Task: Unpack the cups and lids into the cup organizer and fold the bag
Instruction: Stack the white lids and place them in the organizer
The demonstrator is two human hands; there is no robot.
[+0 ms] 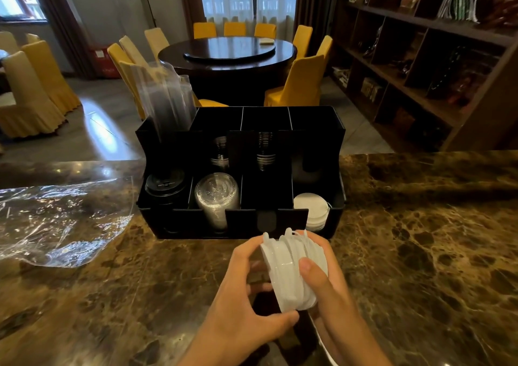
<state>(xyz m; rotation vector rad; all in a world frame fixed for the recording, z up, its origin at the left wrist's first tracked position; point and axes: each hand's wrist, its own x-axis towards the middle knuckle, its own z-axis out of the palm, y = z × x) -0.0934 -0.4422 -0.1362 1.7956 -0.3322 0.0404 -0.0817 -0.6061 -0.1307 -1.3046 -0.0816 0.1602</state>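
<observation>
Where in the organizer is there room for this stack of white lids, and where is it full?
Front row of the organizer: the slot between the clear lids and the white discs looks bare. The black lids fill the left slot. Both hands hold the white lids just before it. Counter right of the organizer is bare; the bag covers the left.

We see left hand [246,290] and right hand [322,287] facing each other, fingers curled, gripping white lid stack [291,270] between them.
</observation>
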